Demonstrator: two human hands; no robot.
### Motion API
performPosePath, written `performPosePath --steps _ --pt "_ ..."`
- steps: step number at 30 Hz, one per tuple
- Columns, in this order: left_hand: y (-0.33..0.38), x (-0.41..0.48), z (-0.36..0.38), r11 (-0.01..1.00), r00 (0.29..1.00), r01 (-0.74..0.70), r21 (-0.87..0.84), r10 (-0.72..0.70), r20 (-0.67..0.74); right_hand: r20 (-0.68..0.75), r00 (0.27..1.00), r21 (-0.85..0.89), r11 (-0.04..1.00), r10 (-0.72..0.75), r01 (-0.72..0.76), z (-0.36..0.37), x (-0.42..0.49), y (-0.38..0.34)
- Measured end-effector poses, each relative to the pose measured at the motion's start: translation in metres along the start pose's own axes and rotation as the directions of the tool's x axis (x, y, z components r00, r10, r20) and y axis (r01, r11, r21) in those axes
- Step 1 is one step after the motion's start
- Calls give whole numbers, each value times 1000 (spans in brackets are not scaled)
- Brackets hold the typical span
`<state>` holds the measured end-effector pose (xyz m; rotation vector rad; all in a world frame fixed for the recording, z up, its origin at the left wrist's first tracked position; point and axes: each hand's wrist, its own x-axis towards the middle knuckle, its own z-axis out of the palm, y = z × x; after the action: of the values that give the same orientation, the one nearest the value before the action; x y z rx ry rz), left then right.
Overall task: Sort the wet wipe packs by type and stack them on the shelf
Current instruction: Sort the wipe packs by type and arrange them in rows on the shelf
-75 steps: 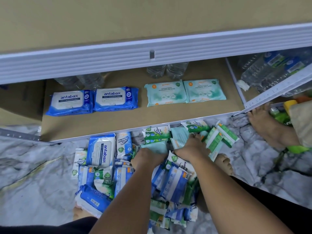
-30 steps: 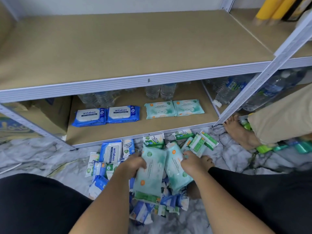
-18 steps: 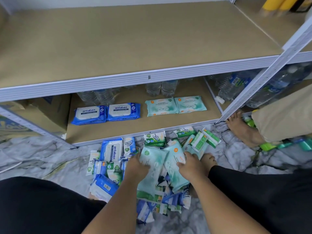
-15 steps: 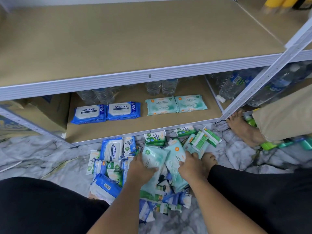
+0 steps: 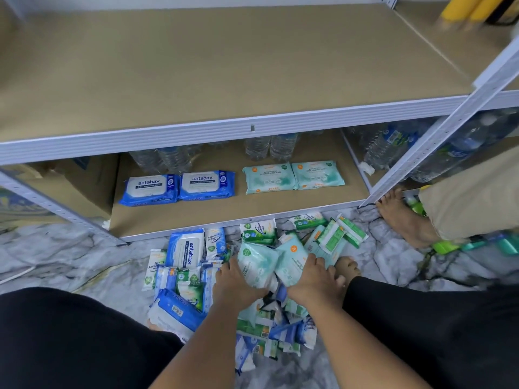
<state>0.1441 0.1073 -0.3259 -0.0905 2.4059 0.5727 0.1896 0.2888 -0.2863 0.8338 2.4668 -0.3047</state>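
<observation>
1. Left hand grips one teal pack over the floor pile, just in front of the lower shelf.
2. Right hand grips a second teal pack, also in front of that shelf.
3. Pickup step. Next move is likely to stack both on the shelf's teal pair (right of the blue packs).

Lower shelf has a low opening, and the metal beam sits right over it. There's a bare strip of board along the front, ahead of the blue packs and teal packs. Water bottles crowd the back. A slanted post and someone's foot box in the right side. Upper shelf is all bare board.
</observation>
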Motion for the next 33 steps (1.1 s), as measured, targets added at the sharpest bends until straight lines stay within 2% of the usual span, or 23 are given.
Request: performPosePath --steps 3,7,11,15,19,26,33 --pt "3 -1 -8 997 998 -62 35 63 -31 36 999 -64 998 -6 8 -24 3 7" --pt "27 3 -29 972 972 -199 123 212 -106 -42 996 -170 983 -79 71 -67 13 22" --pt "64 16 -59 922 917 -322 216 360 -172 -70 985 -253 958 -156 134 -116 37 29" --pt "101 46 -90 839 876 -376 393 460 -144 -90 972 -275 943 -217 186 -151 71 26" --pt "135 94 -110 783 878 -363 505 469 -95 -175 948 -364 912 -265 188 -172 128 25" --pt "183 195 -123 750 862 -351 560 493 -120 -181 970 -265 958 -163 112 -187 252 15" --pt "189 268 -113 740 844 -399 541 527 -99 -192 943 -118 960 -272 253 -172 328 -6"
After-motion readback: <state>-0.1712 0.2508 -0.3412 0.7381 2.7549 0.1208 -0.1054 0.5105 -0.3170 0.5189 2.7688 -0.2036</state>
